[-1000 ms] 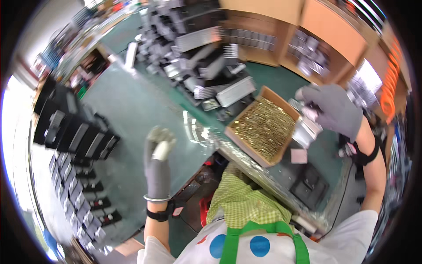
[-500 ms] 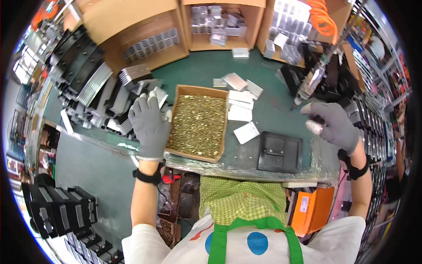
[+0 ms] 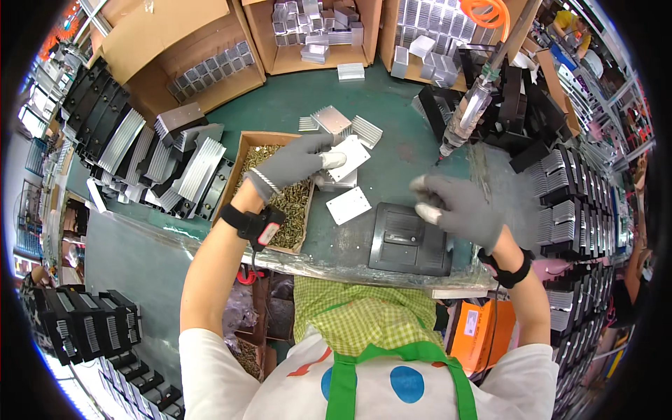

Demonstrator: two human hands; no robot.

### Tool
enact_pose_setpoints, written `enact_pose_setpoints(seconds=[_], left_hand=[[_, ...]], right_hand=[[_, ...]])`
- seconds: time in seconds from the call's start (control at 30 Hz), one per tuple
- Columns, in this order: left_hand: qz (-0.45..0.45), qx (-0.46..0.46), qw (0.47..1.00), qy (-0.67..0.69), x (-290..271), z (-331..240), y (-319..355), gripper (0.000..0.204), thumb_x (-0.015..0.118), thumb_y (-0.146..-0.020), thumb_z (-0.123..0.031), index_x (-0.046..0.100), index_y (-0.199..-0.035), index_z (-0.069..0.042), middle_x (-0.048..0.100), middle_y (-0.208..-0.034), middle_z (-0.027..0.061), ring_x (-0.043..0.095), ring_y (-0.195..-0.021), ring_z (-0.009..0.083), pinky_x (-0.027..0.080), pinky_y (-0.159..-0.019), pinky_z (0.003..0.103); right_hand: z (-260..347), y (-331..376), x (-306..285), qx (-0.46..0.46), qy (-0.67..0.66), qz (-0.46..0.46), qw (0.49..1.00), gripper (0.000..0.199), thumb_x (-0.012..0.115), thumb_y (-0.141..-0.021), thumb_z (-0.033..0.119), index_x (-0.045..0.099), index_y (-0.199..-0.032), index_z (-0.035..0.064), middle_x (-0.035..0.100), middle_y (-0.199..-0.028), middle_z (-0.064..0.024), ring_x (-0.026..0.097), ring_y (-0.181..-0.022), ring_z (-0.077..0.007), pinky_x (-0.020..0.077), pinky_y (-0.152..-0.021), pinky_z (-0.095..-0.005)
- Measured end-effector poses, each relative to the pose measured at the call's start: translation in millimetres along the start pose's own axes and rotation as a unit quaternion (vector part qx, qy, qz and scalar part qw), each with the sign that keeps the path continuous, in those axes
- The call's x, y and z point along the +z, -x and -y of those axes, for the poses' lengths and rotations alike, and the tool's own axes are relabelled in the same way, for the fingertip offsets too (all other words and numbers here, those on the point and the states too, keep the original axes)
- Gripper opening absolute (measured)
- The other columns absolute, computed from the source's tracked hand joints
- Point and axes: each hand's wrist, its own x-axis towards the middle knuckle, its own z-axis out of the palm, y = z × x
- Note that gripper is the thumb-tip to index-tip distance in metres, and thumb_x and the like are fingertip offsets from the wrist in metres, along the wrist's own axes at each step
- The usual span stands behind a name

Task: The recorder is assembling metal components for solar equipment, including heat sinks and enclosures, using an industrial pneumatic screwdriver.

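My left hand (image 3: 290,164), in a grey glove with white fingertips, reaches across a cardboard box of brass screws (image 3: 276,192). Its thumb and fingers pinch a white square plate (image 3: 350,155) lying on a small stack of finned aluminium pieces. A second white plate (image 3: 348,205) lies flat on the green bench just in front. My right hand (image 3: 455,208), gloved the same way, hovers with fingers spread over the upper right corner of a black rectangular housing (image 3: 406,245) and holds nothing. A hanging power screwdriver (image 3: 465,115) points down just above that hand.
Finned silver heat sinks (image 3: 192,164) are stacked left of the screw box, black ones (image 3: 560,203) along the right. Cardboard boxes of aluminium parts (image 3: 315,31) line the back. An orange box (image 3: 483,325) sits under the bench edge. Black parts (image 3: 87,322) stand on the floor at left.
My left hand has moved from above the screw box rightward onto the white plate. My right hand has come left and down to above the black housing. My head has shifted closer.
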Motion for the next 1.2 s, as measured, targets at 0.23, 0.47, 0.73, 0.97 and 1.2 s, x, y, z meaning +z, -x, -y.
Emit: enact_pose_setpoints(seconds=[0.23, 0.47, 0.73, 0.97, 1.2], left_hand=[[0.047, -0.048, 0.996, 0.056, 10, -9, 24, 0.050, 0.066, -0.096, -0.031, 0.057, -0.134, 0.001, 0.067, -0.114, 0.0061, 0.062, -0.097, 0.0109, 0.052, -0.081, 0.027], [-0.056, 0.076, 0.995, -0.033, 23, 3, 47, 0.080, 0.079, -0.082, -0.013, 0.038, -0.151, -0.006, 0.056, -0.136, 0.0082, 0.056, -0.121, 0.0170, 0.047, -0.102, 0.032], [-0.149, 0.081, 0.974, -0.151, 15, 17, 53, 0.071, 0.080, -0.078, -0.012, 0.051, -0.142, -0.006, 0.065, -0.112, 0.0079, 0.062, -0.094, 0.0141, 0.051, -0.084, 0.029], [-0.258, 0.144, 0.829, -0.475, 27, 7, 56, 0.077, 0.080, -0.074, -0.023, 0.046, -0.141, -0.005, 0.052, -0.132, 0.0195, 0.047, -0.126, 0.0411, 0.039, -0.106, 0.046], [-0.113, 0.160, 0.926, -0.322, 136, -4, 90, 0.055, 0.063, -0.093, -0.025, 0.046, -0.141, -0.004, 0.054, -0.114, 0.0179, 0.058, -0.097, 0.0361, 0.052, -0.078, 0.044]], right_hand=[[16, -60, 35, -0.124, 0.154, -0.035, 0.980, 0.052, 0.074, -0.081, 0.032, 0.059, -0.125, 0.0091, 0.059, -0.116, -0.0130, 0.065, -0.102, -0.0331, 0.0539, -0.084, -0.0424], [16, -78, 39, -0.016, -0.068, -0.006, 0.998, 0.049, 0.075, -0.078, 0.032, 0.062, -0.119, 0.0084, 0.061, -0.110, -0.0124, 0.065, -0.094, -0.0335, 0.0529, -0.081, -0.0426], [18, -7, 21, -0.013, 0.014, -0.069, 0.997, 0.053, 0.078, -0.074, 0.022, 0.061, -0.122, 0.0085, 0.058, -0.106, -0.0116, 0.063, -0.084, -0.0284, 0.0522, -0.075, -0.0370], [-2, 73, 61, 0.039, 0.122, 0.048, 0.991, 0.058, 0.079, -0.076, 0.020, 0.059, -0.130, 0.0169, 0.058, -0.109, -0.0091, 0.065, -0.081, -0.0271, 0.0539, -0.068, -0.0375], [-1, 61, 93, 0.031, 0.151, -0.021, 0.988, 0.050, 0.076, -0.079, 0.022, 0.060, -0.126, 0.0169, 0.056, -0.106, -0.0084, 0.065, -0.084, -0.0252, 0.0542, -0.065, -0.0381]])
